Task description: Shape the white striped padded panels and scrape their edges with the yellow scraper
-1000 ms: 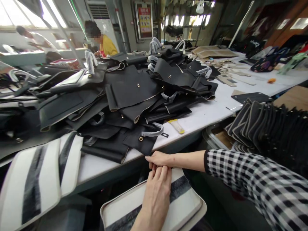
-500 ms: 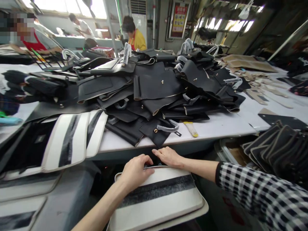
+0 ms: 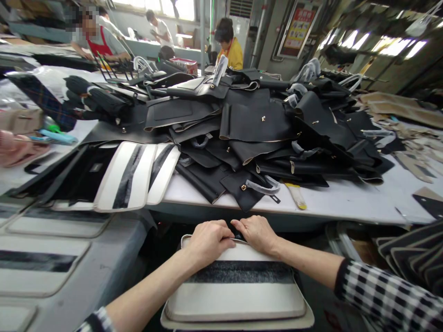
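Observation:
A white bag panel with a dark stripe [image 3: 242, 299] lies low in front of me, over at least one more pale piece whose rim shows below it. My left hand [image 3: 212, 239] is closed over its far edge, thumb on the white face and fingers curled behind. Beside it, my right hand [image 3: 259, 234] grips the same edge with its fingers bent over the far side; its thumb points toward the left hand. The fingertips of both hands are hidden behind the edge.
Black bag pieces [image 3: 256, 115] form a big heap on the white table [image 3: 342, 196]. Striped white panels [image 3: 126, 177] lie at the left, others on a grey surface [image 3: 104, 276]. Dark panels [image 3: 411, 251] stand at right. A yellow-ended strip [image 3: 296, 196] lies near the table edge. People work behind.
My view has swung left, so the scene sits further right. The left hand has come nearer the right hand along the panel's edge, its fingers more closed.

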Action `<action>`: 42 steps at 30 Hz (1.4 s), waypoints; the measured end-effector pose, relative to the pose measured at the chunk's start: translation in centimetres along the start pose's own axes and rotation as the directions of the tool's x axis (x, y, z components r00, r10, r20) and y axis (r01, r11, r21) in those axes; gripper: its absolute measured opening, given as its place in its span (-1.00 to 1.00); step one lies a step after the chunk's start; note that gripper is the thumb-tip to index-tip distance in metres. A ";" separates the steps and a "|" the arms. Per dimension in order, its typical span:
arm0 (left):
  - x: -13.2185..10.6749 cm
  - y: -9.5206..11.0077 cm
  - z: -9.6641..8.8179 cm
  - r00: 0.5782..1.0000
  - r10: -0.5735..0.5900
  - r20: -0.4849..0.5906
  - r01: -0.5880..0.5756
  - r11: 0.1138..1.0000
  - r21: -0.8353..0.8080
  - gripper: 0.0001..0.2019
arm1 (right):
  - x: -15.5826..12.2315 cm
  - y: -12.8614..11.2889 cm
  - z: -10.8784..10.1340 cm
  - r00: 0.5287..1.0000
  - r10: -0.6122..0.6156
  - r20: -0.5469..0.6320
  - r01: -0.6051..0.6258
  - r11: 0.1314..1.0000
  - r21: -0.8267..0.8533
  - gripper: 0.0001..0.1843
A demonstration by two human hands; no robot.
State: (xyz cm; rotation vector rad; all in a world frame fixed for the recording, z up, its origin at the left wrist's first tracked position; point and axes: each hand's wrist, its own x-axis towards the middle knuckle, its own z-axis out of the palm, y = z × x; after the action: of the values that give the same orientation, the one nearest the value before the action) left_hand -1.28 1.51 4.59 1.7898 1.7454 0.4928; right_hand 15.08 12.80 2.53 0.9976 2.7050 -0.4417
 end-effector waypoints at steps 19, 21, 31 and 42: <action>-0.8 -1.6 -1.4 0.993 -0.109 0.037 0.113 0.987 -0.118 -0.78 | 0.7 -1.1 -0.2 0.997 -0.068 0.031 0.069 0.997 -0.027 -0.19; -1.0 -2.4 -1.6 0.989 -0.129 0.071 0.140 0.975 -0.175 -0.75 | 0.8 -1.0 -0.2 0.997 -0.065 0.032 0.066 0.997 -0.027 -0.17; -1.9 -4.1 -0.3 0.978 -0.206 0.041 0.208 0.919 -0.334 -0.71 | 0.6 -0.7 -0.1 0.998 -0.047 0.033 0.048 0.998 -0.036 -0.12; -1.8 -3.2 -0.9 0.987 -0.158 0.042 0.163 0.932 -0.323 -0.76 | 1.4 -2.1 -0.2 0.993 -0.102 0.067 0.104 0.994 -0.026 -0.12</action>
State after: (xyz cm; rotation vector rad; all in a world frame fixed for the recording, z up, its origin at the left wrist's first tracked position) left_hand -4.46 -0.21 3.54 1.4046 1.6702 0.6544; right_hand 12.66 12.17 2.74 0.8236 2.7051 -0.4443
